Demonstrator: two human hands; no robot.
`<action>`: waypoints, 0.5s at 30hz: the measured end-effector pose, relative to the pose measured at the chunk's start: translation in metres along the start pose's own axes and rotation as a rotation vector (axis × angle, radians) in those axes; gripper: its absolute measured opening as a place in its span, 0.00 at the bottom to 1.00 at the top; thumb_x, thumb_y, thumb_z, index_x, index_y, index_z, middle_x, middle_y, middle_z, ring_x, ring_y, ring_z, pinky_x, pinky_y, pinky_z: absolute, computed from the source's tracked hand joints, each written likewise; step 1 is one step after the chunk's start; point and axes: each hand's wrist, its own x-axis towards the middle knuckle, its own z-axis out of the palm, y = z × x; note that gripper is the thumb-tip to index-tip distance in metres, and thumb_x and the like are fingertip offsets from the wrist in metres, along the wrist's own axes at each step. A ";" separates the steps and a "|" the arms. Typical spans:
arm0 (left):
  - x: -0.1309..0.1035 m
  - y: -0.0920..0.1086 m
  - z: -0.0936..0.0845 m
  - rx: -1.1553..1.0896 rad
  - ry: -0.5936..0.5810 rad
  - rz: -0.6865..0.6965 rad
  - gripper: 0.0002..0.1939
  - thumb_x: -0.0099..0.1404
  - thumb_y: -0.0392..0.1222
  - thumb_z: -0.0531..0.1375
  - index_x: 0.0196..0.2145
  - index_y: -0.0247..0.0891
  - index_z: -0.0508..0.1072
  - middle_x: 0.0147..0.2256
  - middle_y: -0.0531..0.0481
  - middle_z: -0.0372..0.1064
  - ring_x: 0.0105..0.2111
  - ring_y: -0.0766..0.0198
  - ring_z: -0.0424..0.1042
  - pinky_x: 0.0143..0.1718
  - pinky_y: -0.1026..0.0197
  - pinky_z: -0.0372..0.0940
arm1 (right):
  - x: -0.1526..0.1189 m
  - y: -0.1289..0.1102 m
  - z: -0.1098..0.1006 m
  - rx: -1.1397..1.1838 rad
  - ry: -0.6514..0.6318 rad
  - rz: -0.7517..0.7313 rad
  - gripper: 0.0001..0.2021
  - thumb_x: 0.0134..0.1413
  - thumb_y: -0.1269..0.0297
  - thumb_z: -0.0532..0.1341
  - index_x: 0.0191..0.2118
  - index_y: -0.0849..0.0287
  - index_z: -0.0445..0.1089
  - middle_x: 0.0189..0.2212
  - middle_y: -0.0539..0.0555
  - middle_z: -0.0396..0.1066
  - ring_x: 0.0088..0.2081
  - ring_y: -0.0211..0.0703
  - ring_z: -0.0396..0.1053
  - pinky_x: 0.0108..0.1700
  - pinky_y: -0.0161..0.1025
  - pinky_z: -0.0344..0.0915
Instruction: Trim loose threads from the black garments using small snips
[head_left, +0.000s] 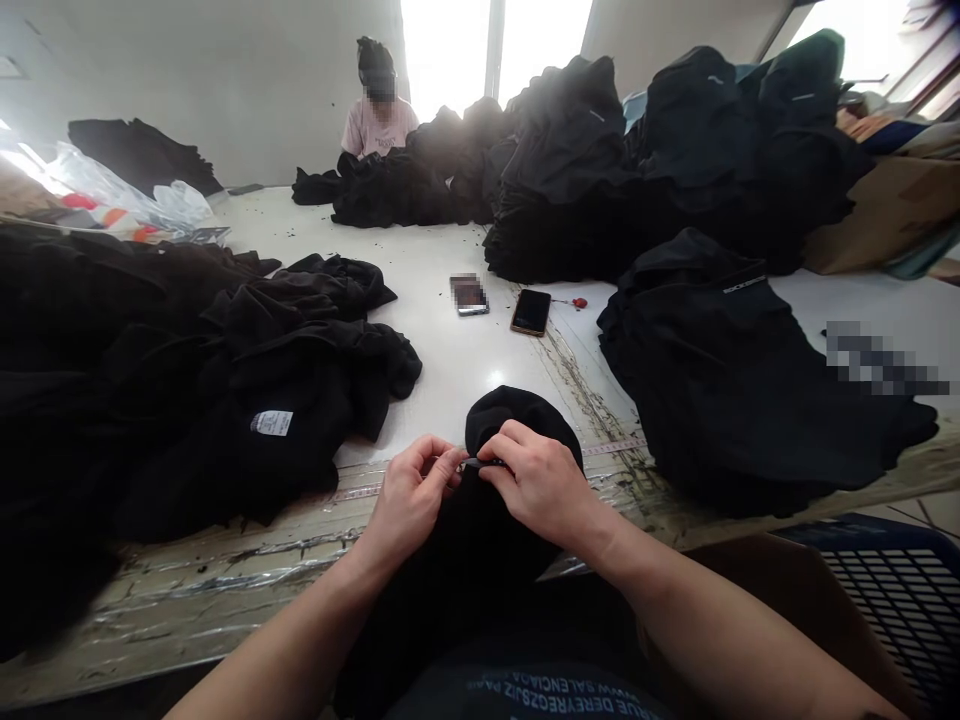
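Head view: black garment (525,408), nearer the person than the dark-screened phone (530,312), directly beneath and beside the fingertips. Left hand (416,495): thumb and forefinger pinched at the tool's tip, contents too small to tell. Right hand (541,482): fingers closed on slim dark tool (475,462), type indistinct. Handling, as judged: cloth steady, tip shallow, clear of skin. Folded black stack (697,380): right of the phone.

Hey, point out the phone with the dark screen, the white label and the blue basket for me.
Dark-screened phone (531,312): head view, on its screen.
White label (272,423): head view, on its printed face.
Blue basket (847,532): head view, on its rim.
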 end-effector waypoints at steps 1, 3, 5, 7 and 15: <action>-0.001 0.002 -0.003 0.004 0.004 0.017 0.14 0.63 0.50 0.56 0.31 0.37 0.72 0.30 0.50 0.69 0.29 0.64 0.68 0.30 0.63 0.65 | 0.000 0.001 0.000 0.009 0.009 0.009 0.02 0.54 0.68 0.61 0.33 0.56 0.71 0.32 0.51 0.68 0.30 0.39 0.67 0.30 0.35 0.61; -0.006 0.007 -0.014 0.011 0.016 0.088 0.15 0.63 0.50 0.56 0.26 0.37 0.71 0.33 0.48 0.69 0.31 0.63 0.69 0.31 0.62 0.65 | 0.000 0.008 -0.005 0.068 0.052 0.026 0.03 0.54 0.69 0.60 0.32 0.56 0.71 0.32 0.51 0.69 0.31 0.39 0.68 0.33 0.36 0.63; -0.014 0.013 -0.032 -0.010 0.003 0.170 0.22 0.65 0.52 0.53 0.19 0.37 0.68 0.29 0.47 0.68 0.30 0.61 0.68 0.33 0.60 0.65 | 0.001 0.022 -0.015 0.149 0.151 0.065 0.02 0.54 0.69 0.60 0.32 0.56 0.71 0.32 0.51 0.70 0.33 0.40 0.68 0.37 0.37 0.64; -0.025 0.016 -0.054 -0.037 -0.027 0.194 0.28 0.67 0.56 0.48 0.15 0.38 0.65 0.23 0.47 0.66 0.28 0.60 0.67 0.33 0.58 0.64 | 0.005 0.043 -0.028 0.203 0.297 0.161 0.03 0.53 0.66 0.61 0.34 0.57 0.71 0.32 0.52 0.71 0.32 0.41 0.68 0.36 0.39 0.65; -0.061 -0.007 -0.057 0.488 -0.244 0.004 0.22 0.64 0.58 0.49 0.26 0.41 0.71 0.25 0.50 0.69 0.26 0.60 0.67 0.29 0.61 0.59 | 0.024 0.108 -0.025 0.313 0.408 0.539 0.19 0.42 0.55 0.65 0.40 0.60 0.70 0.36 0.55 0.72 0.27 0.39 0.65 0.32 0.39 0.63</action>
